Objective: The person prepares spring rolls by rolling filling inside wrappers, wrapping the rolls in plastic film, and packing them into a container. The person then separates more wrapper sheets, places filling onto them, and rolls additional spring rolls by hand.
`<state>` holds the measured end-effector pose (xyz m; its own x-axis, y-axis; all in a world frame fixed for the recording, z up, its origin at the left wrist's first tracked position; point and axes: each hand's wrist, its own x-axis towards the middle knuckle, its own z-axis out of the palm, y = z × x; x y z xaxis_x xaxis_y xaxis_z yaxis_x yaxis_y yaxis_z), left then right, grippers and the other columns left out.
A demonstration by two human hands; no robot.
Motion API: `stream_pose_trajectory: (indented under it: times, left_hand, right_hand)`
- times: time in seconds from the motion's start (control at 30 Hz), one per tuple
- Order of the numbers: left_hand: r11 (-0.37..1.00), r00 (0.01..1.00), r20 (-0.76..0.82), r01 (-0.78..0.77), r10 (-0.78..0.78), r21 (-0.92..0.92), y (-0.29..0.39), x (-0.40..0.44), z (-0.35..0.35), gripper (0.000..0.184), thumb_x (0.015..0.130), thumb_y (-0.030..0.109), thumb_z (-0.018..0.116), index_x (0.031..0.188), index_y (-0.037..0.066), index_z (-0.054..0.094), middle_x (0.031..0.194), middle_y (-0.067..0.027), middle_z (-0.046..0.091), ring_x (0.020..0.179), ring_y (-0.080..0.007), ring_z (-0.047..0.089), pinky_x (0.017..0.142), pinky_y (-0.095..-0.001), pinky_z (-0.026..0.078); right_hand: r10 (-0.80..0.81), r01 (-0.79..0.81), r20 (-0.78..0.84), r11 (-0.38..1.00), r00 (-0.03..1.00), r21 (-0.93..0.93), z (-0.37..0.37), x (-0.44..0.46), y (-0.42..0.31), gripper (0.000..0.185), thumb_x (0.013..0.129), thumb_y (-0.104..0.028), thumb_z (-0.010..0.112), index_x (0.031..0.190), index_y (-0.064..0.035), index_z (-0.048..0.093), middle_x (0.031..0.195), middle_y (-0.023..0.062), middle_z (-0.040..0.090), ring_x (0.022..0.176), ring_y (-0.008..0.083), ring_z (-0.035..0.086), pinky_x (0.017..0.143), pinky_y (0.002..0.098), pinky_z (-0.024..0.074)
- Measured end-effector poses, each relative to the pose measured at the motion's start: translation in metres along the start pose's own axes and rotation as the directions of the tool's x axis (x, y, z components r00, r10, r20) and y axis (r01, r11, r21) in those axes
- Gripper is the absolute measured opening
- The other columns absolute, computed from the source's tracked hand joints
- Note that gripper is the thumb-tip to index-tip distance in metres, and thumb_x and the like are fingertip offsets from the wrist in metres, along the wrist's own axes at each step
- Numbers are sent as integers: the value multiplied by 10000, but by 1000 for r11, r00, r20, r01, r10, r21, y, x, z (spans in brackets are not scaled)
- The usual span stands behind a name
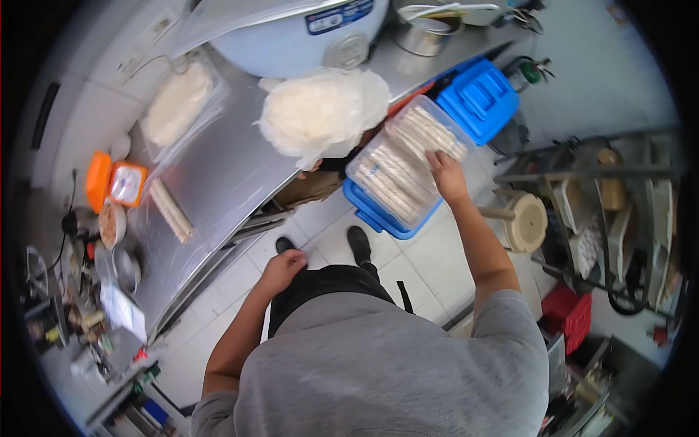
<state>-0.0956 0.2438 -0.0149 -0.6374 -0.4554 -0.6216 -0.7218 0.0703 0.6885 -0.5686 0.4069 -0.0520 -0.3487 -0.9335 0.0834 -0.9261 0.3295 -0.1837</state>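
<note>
My right hand (445, 175) reaches over a clear plastic container (429, 109) of white rolls (426, 131), fingertips pointing down at them; whether it grips one is too small to tell. The container rests on a blue lid or tray (404, 234). My left hand (283, 269) hangs near my waist, its fingers curled, and what it holds, if anything, is hidden. Ahead, a stack of thin white sheets (314, 109) lies at the edge of the steel counter (218, 156). Pale rolls (171, 211) lie on plastic film at the counter's left.
Beyond the container stands a blue-lidded box (480, 98). A stool (523, 222) and a metal shelf (582, 175) are at the right. A large white appliance (291, 36), a metal pot (426, 38), an orange tub (126, 183) and bowls (111, 222) occupy the counter.
</note>
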Motion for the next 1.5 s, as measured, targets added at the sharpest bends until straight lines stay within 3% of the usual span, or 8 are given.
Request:
stream_pose_trajectory:
  times: [0.13, 0.37, 0.63, 0.87, 1.17, 1.23, 1.4, 1.5]
  left_hand:
    - [990, 996, -50, 74, -68, 120, 17, -31, 3, 339, 927, 262, 627, 1193, 53, 639, 1042, -113, 704, 904, -211, 664, 823, -334, 518]
    - [985, 974, -172, 161, -149, 58, 1, -76, -20, 359, 923, 304, 618, 1194, 68, 641, 1069, -112, 694, 918, -243, 655, 836, -347, 514]
    - [995, 936, -348, 10, -45, -103, -37, -106, -64, 319, 928, 240, 628, 1188, 55, 638, 1027, -108, 693, 933, -212, 650, 839, -331, 509]
    - [972, 902, -414, -195, 127, -128, -109, -157, -163, 344, 925, 248, 618, 1202, 45, 625, 1065, -160, 686, 941, -258, 672, 841, -360, 517]
    - [953, 839, -544, -137, -33, -269, -191, -232, -263, 308, 949, 225, 617, 1188, 32, 639, 1042, -101, 698, 873, -147, 627, 810, -291, 499]
    - [939, 845, -533, -161, -28, -304, -200, -228, -270, 307, 939, 207, 622, 1184, 23, 634, 1042, -121, 696, 892, -173, 647, 821, -305, 508]
    - [899, 808, -589, -233, -33, -371, -211, -224, -272, 312, 918, 191, 637, 1171, 8, 635, 1023, -153, 697, 914, -217, 676, 804, -323, 535]
    - [874, 780, -615, -213, -116, -436, -216, -229, -266, 302, 917, 184, 638, 1166, 14, 641, 1001, -142, 700, 901, -209, 673, 776, -315, 534]
  right_hand:
    - [93, -115, 113, 970, 989, 213, 59, -9, 16, 384, 854, -157, 606, 1228, -70, 604, 1241, 218, 570, 1103, 382, 551, 975, 450, 429]
    - [156, 0, -286, 877, 946, 481, 27, 17, -96, 297, 836, -36, 614, 1131, -43, 649, 1249, 218, 571, 1148, 383, 529, 1011, 453, 406]
    - [-369, 281, -108, 454, 923, 845, -21, 107, -413, 312, 860, -129, 633, 1156, -31, 618, 1046, 157, 630, 908, 302, 626, 822, 374, 499]
    - [-364, 319, -9, 805, 931, 501, 42, 188, -627, 630, 828, -240, 682, 1374, -60, 425, 1159, 207, 554, 1016, 368, 592, 875, 443, 490]
    - [-264, 159, 48, 706, 963, 690, 91, 189, -744, 798, 745, -228, 735, 1417, -42, 346, 1221, 263, 487, 1060, 437, 560, 915, 459, 484]
    - [-324, 118, 272, 811, 906, 573, 96, 182, -773, 787, 762, -268, 734, 1411, -35, 356, 1268, 263, 479, 1095, 425, 555, 947, 453, 468]
    - [-490, 424, -96, 620, 866, 661, 50, 259, -731, 590, 789, -228, 710, 1302, -13, 514, 1158, 244, 570, 1110, 394, 558, 970, 462, 438]
    - [-186, 342, -331, 785, 925, 516, 42, 360, -642, 428, 757, -151, 694, 1162, -30, 627, 1145, 207, 590, 1069, 382, 556, 945, 434, 451]
